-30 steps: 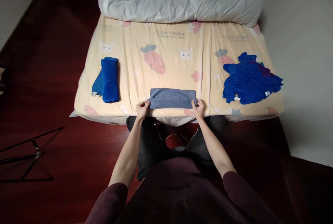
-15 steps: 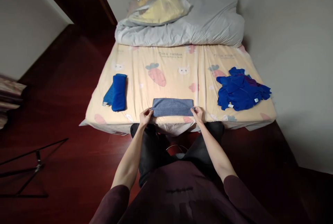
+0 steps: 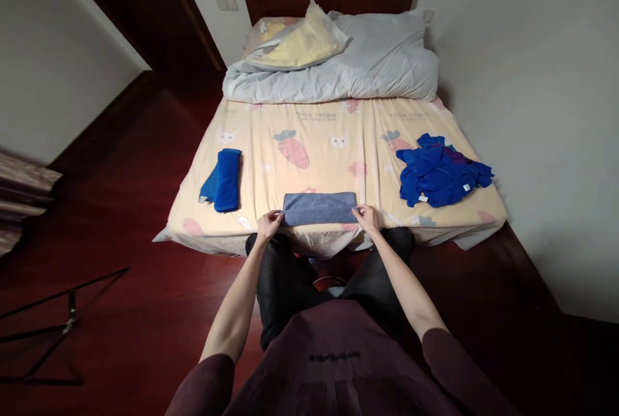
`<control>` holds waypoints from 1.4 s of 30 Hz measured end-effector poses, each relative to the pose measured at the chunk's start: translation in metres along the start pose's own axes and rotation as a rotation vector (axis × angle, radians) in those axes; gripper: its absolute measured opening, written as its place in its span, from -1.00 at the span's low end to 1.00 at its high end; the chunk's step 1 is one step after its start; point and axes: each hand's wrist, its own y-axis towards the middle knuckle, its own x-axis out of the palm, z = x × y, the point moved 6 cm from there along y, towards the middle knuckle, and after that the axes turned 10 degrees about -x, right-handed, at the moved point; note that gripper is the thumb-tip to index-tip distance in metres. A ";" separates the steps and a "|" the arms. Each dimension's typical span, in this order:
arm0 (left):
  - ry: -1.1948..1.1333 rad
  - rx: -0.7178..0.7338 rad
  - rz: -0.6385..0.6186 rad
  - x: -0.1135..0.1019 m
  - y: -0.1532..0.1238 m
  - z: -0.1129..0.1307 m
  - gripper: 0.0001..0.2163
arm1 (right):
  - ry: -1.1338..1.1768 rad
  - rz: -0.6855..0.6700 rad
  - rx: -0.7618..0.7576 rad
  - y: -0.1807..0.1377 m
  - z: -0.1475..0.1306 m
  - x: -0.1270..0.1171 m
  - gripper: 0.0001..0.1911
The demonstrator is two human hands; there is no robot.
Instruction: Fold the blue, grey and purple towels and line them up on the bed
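At the near edge of the bed (image 3: pixel 314 164), I saw the grey-blue towel (image 3: pixel 319 208) lying folded into a long flat band, its length running left to right across the carrot-and-rabbit sheet. My left hand (image 3: pixel 269 224) sat at the band's left end with the fingers closed together on the near corner, pinching the cloth. My right hand (image 3: pixel 367 217) did the same at the right end, thumb and fingertips nipped on that corner, palm turned down. Both forearms reached out from dark maroon sleeves over my black trousers. Well to the left on the sheet lay a folded blue towel (image 3: pixel 227 171), set lengthwise and apart from the band. Well to the right, near the wall side, sat a loose pile of blue cloths (image 3: pixel 438 169) with small white tags showing. At the far end of the bed a grey duvet (image 3: pixel 338 74) was bunched up, with a yellow pillow (image 3: pixel 300 42) resting on it. On the dark red floor to my left stood a thin black stand (image 3: pixel 53 326).
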 end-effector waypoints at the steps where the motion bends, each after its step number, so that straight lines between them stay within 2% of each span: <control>1: 0.015 0.002 -0.006 0.001 0.000 -0.001 -0.66 | -0.040 -0.021 0.003 0.000 0.002 0.001 -0.59; 5: 0.119 -0.014 0.003 0.004 0.003 -0.006 -0.74 | -0.194 -0.091 0.073 0.005 0.013 0.001 -0.73; 8: 0.200 -0.054 0.007 0.009 0.007 -0.007 -0.76 | -0.276 -0.163 0.126 0.011 0.019 0.005 -0.76; 14: 0.287 -0.027 0.073 0.013 -0.002 0.000 -0.71 | -0.391 -0.146 0.091 0.004 0.015 0.013 -0.87; 16: 0.334 0.071 0.116 0.009 -0.012 0.009 -0.68 | -0.448 -0.126 -0.001 -0.002 0.003 0.012 -0.82; 19: 0.408 0.344 0.181 0.004 -0.030 0.033 -0.62 | -0.543 -0.120 -0.256 -0.011 -0.028 0.008 -0.62; 22: 0.483 0.596 0.051 0.019 -0.045 0.053 -0.58 | -0.608 -0.299 -0.461 -0.019 -0.053 0.020 -0.53; 24: 0.537 0.677 -0.090 0.038 -0.050 0.059 -0.55 | -0.633 -0.479 -0.538 -0.025 -0.062 0.037 -0.51; 27: 0.623 0.655 -0.211 0.066 -0.051 0.058 -0.43 | -0.728 -0.649 -0.558 -0.030 -0.062 0.062 -0.38; 30: 0.674 0.614 -0.211 0.079 -0.046 0.052 -0.39 | -0.805 -0.650 -0.540 -0.032 -0.056 0.072 -0.30; 36: 0.711 0.675 -0.192 0.077 -0.038 0.045 -0.41 | -0.718 -0.649 -0.588 -0.026 -0.047 0.061 -0.32; 42: 0.769 0.678 -0.156 0.076 -0.031 0.049 -0.42 | -0.724 -0.633 -0.530 -0.016 -0.046 0.059 -0.29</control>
